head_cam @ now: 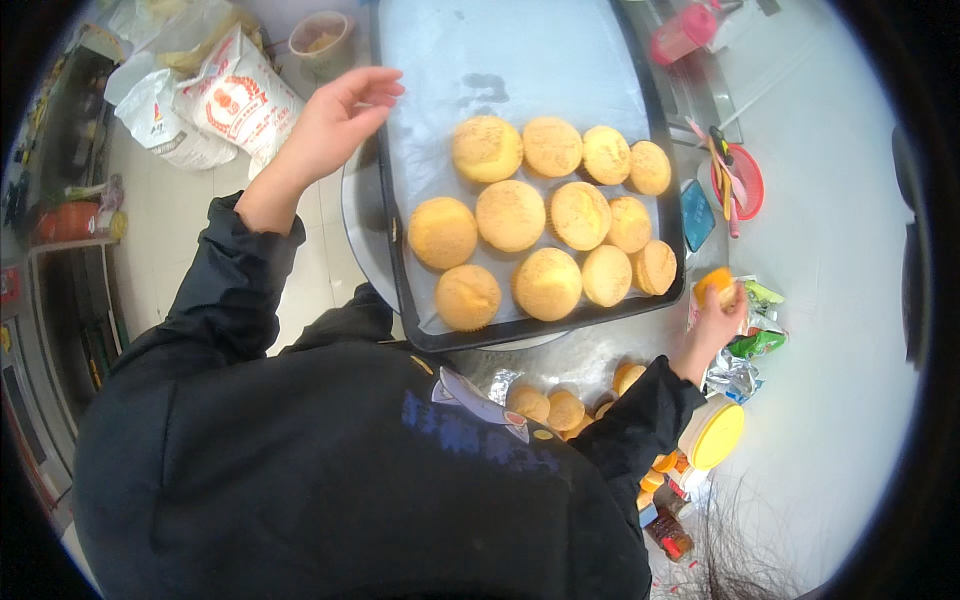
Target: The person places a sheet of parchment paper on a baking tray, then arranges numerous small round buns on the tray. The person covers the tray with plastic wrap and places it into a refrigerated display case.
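In front of me a black baking tray (pixel 390 255), lined with pale baking paper (pixel 517 45), holds several round golden cupcakes (pixel 510 215) in uneven rows over its nearer half. My left hand (pixel 345 112) hovers at the tray's left edge, fingers slightly bent, with nothing in it. Off the tray's near right corner, my right hand (pixel 721 319) grips a small orange-yellow cupcake (pixel 712 286), partly hidden by the fingers. More cupcakes (pixel 562 410) sit below the tray, between my body and right sleeve, which covers some of them.
Printed white sacks (pixel 240 97) and a plastic tub (pixel 322 45) stand at the left. Along the right are a red basket (pixel 748 180) with utensils, a pink bottle (pixel 684 34), a blue packet (pixel 697 215), crumpled green wrappers (pixel 757 343) and a yellow-lidded tub (pixel 718 436).
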A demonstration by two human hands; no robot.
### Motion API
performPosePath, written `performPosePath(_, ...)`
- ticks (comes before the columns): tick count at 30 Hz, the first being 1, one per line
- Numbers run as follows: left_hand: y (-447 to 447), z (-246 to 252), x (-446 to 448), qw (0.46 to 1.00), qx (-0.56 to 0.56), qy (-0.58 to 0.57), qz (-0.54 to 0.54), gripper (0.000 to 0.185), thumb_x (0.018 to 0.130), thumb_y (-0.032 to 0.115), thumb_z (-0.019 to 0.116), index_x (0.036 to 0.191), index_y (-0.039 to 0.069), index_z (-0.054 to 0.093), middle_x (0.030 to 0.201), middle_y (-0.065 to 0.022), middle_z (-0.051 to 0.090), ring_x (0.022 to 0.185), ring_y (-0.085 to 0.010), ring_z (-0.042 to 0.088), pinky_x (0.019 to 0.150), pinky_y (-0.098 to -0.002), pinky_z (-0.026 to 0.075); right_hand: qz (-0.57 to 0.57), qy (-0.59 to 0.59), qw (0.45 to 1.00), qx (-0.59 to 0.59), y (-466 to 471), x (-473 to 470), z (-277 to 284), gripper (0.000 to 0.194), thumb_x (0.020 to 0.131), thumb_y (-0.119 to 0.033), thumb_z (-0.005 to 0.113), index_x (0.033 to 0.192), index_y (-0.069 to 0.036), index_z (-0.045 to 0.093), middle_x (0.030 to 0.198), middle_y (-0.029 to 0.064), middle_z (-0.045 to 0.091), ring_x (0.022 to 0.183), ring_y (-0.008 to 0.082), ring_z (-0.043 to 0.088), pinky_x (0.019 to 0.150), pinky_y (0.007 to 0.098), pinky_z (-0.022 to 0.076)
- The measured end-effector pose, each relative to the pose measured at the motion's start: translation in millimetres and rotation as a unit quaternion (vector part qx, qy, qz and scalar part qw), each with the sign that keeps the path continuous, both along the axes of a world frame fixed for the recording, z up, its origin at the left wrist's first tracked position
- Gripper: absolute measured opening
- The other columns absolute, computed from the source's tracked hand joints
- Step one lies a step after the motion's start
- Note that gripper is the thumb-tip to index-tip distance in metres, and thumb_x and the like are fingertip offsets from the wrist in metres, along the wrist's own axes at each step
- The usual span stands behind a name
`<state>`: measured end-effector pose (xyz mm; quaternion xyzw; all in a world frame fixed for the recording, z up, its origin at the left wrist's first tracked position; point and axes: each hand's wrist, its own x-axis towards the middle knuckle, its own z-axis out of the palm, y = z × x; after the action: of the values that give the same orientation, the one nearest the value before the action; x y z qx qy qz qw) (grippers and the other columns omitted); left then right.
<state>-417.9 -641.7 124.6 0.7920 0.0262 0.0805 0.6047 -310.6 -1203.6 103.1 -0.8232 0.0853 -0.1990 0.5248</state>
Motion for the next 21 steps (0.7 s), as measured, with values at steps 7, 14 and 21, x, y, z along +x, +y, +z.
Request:
performPosePath(7, 4.8, -5.0, 4.7, 0.989, -0.094, -0.005, 0.111, 0.035, 0.098, 0.017, 0.055, 0.130, 0.003, 0.053, 0.120, -0.0065, 0.064, 0.110, -0.0132, 0.057, 0.096, -0.0281, 0.044, 0.484, -0.191, 0.827, -0.210, 319.7, -39.5, 90.7, 0.054, 0.066, -0.006, 0.073, 0.118, -0.016, 0.064, 0.123, 0.0155, 0.054, 0.119, 0.0376, 0.048, 0.100, 0.0442, 0.0429)
performPosePath(14, 15.5, -6.7, 20.2, 0.992, -0.041, -0.043, 0.115, 0.036, 0.097, 0.023, 0.057, 0.124, 0.000, 0.057, 0.114, -0.0120, 0.066, 0.107, -0.0177, 0.061, 0.093, -0.0308, 0.047, 0.498, -0.087, 0.821, -0.266, 412.0, 0.4, 37.3, 0.054, 0.071, -0.019, 0.077, 0.122, -0.009, 0.062, 0.121, 0.0175, 0.057, 0.116, 0.0385, 0.051, 0.096, 0.0440, 0.0470)
performPosePath(21, -5.3, -9.5, 49.3, 0.924, 0.366, -0.105, -0.023, 0.044, 0.095, 0.035, 0.055, 0.127, 0.006, 0.058, 0.123, -0.0184, 0.062, 0.112, -0.0368, 0.059, 0.097, -0.0391, 0.045, 0.326, -0.008, 0.945, -0.009, 259.4, -14.4, 96.0, 0.046, 0.083, -0.017, 0.076, 0.123, -0.002, 0.061, 0.110, 0.0070, 0.066, 0.090, 0.0117, 0.062, 0.076, 0.0260, 0.0531)
